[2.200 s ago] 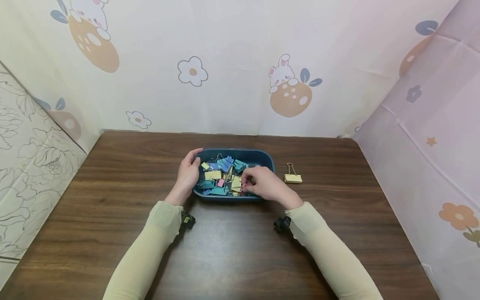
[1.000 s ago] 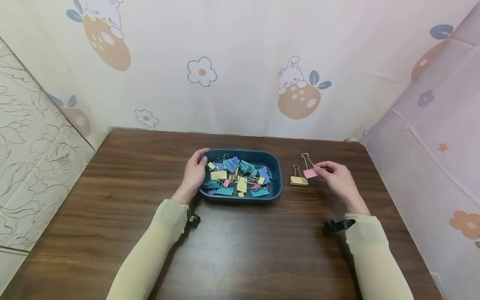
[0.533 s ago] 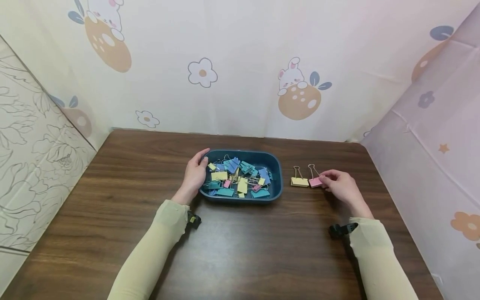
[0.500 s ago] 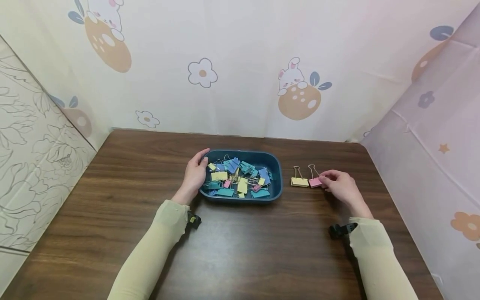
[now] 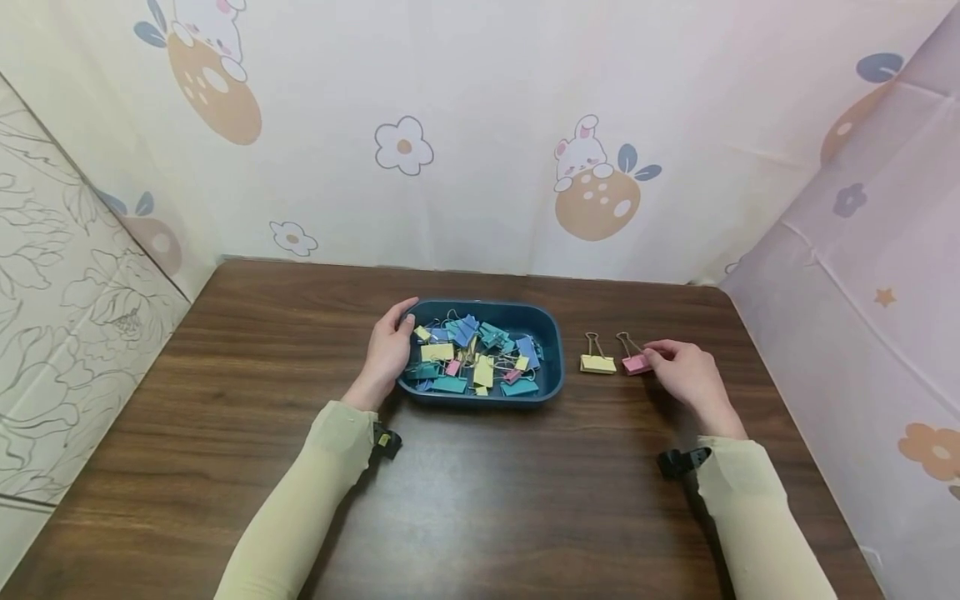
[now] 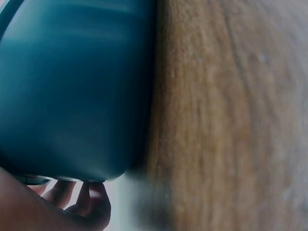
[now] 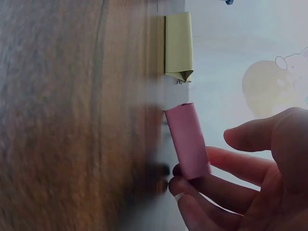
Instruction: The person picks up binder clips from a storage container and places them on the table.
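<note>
Right of centre, we touch a pink wire-handled metal binder clip (image 5: 635, 364) on the wooden counter (image 5: 465, 508) with our right hand (image 5: 686, 375), fingers loosely bent, thumb apart. Curled fingers of our left hand (image 5: 386, 352) grip a dark-blue rectangular plastic tray (image 5: 480, 402) at centre.

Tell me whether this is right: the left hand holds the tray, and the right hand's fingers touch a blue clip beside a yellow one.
The colour is wrong: the right wrist view shows the fingers of the right hand touching a pink clip, not a blue one. The rest stands: the left hand holds the tray, and the yellow clip is beside the pink one.
</note>
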A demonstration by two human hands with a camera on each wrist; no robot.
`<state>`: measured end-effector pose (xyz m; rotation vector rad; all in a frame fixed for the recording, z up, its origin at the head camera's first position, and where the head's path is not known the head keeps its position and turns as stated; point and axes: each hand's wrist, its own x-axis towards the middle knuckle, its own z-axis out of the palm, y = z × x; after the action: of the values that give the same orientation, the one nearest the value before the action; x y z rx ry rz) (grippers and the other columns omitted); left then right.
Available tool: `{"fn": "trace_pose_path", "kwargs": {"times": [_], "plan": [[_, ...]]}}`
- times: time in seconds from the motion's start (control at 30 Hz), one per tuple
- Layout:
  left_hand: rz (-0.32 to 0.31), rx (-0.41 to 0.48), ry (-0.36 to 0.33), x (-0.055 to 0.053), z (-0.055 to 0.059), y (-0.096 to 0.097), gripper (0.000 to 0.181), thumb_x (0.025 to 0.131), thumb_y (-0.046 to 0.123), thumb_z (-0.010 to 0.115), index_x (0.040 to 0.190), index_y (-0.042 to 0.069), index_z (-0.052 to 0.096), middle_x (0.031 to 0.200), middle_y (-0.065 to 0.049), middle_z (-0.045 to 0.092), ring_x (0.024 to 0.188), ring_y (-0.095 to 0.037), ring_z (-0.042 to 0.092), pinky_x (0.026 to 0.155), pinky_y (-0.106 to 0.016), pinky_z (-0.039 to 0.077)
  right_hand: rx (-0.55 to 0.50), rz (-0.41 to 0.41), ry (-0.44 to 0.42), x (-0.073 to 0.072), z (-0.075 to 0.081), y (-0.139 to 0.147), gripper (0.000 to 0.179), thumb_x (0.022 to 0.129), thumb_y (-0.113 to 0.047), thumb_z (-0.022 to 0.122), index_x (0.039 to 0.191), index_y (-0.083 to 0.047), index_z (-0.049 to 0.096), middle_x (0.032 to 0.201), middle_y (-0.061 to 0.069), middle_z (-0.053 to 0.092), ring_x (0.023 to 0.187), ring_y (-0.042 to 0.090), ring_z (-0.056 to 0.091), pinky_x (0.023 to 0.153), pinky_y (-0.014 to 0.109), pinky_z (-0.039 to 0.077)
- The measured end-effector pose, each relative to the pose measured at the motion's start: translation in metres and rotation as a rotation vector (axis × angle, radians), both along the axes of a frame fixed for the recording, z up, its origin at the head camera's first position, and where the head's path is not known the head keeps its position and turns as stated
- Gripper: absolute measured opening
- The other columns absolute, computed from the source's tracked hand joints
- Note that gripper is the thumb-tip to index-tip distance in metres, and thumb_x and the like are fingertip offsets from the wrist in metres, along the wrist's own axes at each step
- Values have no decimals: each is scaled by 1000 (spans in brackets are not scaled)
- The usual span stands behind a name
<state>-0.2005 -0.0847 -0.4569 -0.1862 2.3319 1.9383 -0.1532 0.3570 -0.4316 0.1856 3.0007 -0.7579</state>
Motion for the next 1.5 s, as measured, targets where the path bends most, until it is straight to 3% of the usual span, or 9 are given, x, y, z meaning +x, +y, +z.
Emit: {"fn": "trace_pose_path", "kwargs": {"times": [0.2,0.43,0.6,0.73,1.0,1.23,1.5], "plan": [[-7,1,-9,-1,2,1,41,108,26,41,148,23,47,157,-2,37,144,-23,31,117,-48,24,4,-13,-3,3,5,1,45,103,-36,50,125,0,64,123,29,62,112,48,55,87,61,44],[-10,12,-9,-1,4,2,41,108,25,41,149,22,47,157,-3,37,144,-24,30,117,-49,23,-66,22,162,0,16,-20,35,102,-30,54,119,-3,68,114,22,68,104,40,61,87,57,45],[-11,12,-14,-1,4,2,41,108,25,41,149,23,46,158,-2,35,144,-24,29,117,-49,23,-122,126,267,-1,24,-53,25,100,-23,60,114,-5,71,104,14,70,84,28,64,77,46,49],[-1,12,-22,0,4,1,41,108,25,42,149,25,47,158,-2,35,144,-24,30,117,-49,23,-144,238,298,-2,29,-85,19,97,-18,65,112,-7,72,103,9,69,85,24,60,75,42,49],[-4,10,-31,2,5,0,41,108,26,42,149,26,47,158,-1,34,145,-25,29,117,-50,23,-141,439,258,-6,21,-142,20,94,-16,69,111,-8,73,108,7,69,91,26,63,79,42,53],[-4,9,-30,2,5,-2,41,108,26,42,149,25,46,159,-1,34,145,-25,28,117,-50,22,-115,506,172,-14,11,-176,20,92,-17,72,109,-8,75,106,4,70,93,20,64,85,42,53],[-11,4,-25,2,4,-1,41,108,26,42,149,24,46,159,-1,34,146,-25,28,117,-51,22,-25,575,60,-19,9,-195,30,90,-25,75,116,-11,73,115,4,70,109,24,61,97,45,48]]}}
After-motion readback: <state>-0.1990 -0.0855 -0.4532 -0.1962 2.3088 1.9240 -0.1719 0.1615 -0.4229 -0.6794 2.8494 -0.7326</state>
